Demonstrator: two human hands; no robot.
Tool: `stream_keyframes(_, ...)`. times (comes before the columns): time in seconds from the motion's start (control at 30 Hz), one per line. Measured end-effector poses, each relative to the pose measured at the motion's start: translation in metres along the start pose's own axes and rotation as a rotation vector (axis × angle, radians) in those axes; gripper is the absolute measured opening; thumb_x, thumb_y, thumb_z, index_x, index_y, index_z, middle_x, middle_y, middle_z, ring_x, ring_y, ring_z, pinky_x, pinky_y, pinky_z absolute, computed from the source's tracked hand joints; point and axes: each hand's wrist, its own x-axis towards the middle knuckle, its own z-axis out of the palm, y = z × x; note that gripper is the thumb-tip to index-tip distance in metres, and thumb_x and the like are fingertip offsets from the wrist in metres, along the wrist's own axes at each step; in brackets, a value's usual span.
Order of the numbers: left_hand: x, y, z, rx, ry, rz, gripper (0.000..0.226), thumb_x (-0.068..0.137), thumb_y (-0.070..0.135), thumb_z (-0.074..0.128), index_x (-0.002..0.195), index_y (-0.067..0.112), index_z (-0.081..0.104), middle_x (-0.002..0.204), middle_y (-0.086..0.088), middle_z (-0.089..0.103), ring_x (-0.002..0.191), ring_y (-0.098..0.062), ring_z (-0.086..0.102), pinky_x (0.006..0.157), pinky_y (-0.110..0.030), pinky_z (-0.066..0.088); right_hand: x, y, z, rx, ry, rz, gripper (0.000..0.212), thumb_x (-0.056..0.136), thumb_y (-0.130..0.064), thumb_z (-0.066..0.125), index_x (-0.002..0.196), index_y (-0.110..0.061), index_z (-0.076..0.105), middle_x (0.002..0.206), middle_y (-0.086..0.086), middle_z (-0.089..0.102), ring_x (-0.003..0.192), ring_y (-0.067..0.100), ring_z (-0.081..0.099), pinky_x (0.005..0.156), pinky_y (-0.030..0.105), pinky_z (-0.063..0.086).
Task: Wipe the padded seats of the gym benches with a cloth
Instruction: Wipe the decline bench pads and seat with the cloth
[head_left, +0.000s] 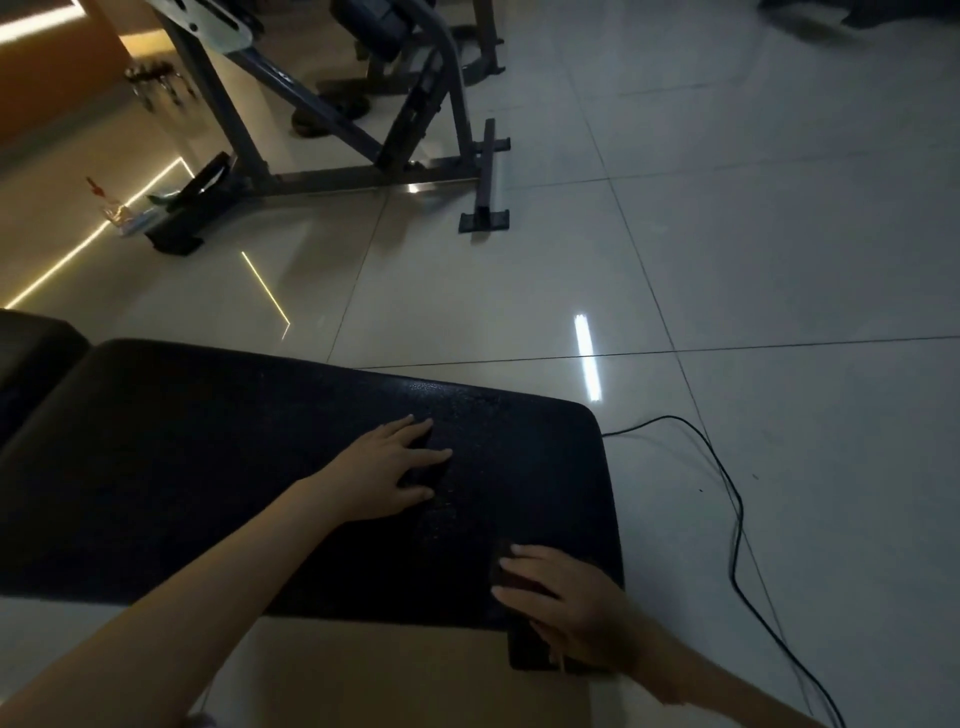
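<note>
A black padded bench seat (234, 467) fills the lower left and middle of the head view. My left hand (384, 467) lies flat on the seat's middle with fingers spread and straight. My right hand (566, 603) rests at the seat's near right corner, fingers spread over a dark cloth (524, 649) that hangs over the edge. The cloth is hard to tell from the dark padding. A second dark pad (31, 353) adjoins the seat at the far left.
A grey steel gym machine frame (363, 130) stands on the glossy tiled floor (727, 260) beyond the bench. A black cable (727, 488) runs across the floor to the right of the seat. Small items (124, 213) sit by the orange wall at left.
</note>
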Motion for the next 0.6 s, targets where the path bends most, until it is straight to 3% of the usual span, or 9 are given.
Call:
stream_keyframes(0.17, -0.005, -0.004, -0.005, -0.034, -0.015, -0.041, 0.057, 0.097, 0.046, 0.053, 0.149, 0.046, 0.029, 0.165, 0.002, 0.003, 0.151, -0.019, -0.006, 0.121, -0.041, 0.006, 0.083, -0.016, 0.019, 0.051, -0.024, -0.240, 0.026, 0.102, -0.026, 0.057, 0.121, -0.013, 0.069, 0.128, 0.009, 0.064, 0.133, 0.022, 0.050, 0.116, 0.030, 0.035)
stream_keyframes(0.3, -0.016, -0.022, -0.016, -0.160, 0.060, -0.119, 0.049, 0.098, 0.040, 0.051, 0.146, 0.043, 0.039, 0.164, 0.001, 0.013, 0.151, -0.020, 0.001, 0.121, -0.041, 0.011, 0.133, -0.019, 0.034, 0.185, -0.055, -0.240, 0.029, 0.103, -0.023, 0.055, 0.128, -0.012, 0.064, 0.139, 0.010, 0.056, 0.139, 0.023, 0.043, 0.105, 0.039, 0.047)
stream_keyframes(0.43, -0.052, -0.052, -0.010, -0.210, 0.107, -0.186, 0.048, 0.099, 0.041, 0.050, 0.146, 0.043, 0.038, 0.163, 0.003, 0.014, 0.151, -0.018, 0.003, 0.121, -0.039, 0.011, 0.114, 0.009, 0.023, 0.167, 0.085, -0.003, 0.032, 0.097, -0.018, 0.062, 0.129, -0.018, 0.062, 0.144, 0.004, 0.053, 0.136, 0.015, 0.047, 0.104, 0.037, 0.048)
stream_keyframes(0.53, -0.092, -0.077, 0.001, -0.209, 0.136, -0.221, 0.051, 0.099, 0.042, 0.051, 0.146, 0.046, 0.034, 0.164, 0.006, 0.008, 0.151, -0.015, -0.001, 0.121, -0.036, 0.007, 0.098, 0.038, 0.007, 0.095, 0.295, 0.443, 0.038, 0.096, -0.019, 0.060, 0.133, -0.026, 0.059, 0.143, -0.007, 0.050, 0.133, 0.004, 0.044, 0.107, 0.041, 0.044)
stream_keyframes(0.6, -0.118, -0.092, 0.012, -0.176, 0.186, -0.248, 0.053, 0.098, 0.043, 0.051, 0.147, 0.048, 0.030, 0.163, 0.008, 0.004, 0.151, -0.013, -0.004, 0.121, -0.034, 0.005, 0.099, 0.037, 0.004, 0.095, 0.311, 0.657, 0.042, 0.095, -0.014, 0.064, 0.132, -0.033, 0.056, 0.141, -0.011, 0.050, 0.132, -0.001, 0.043, 0.109, 0.041, 0.043)
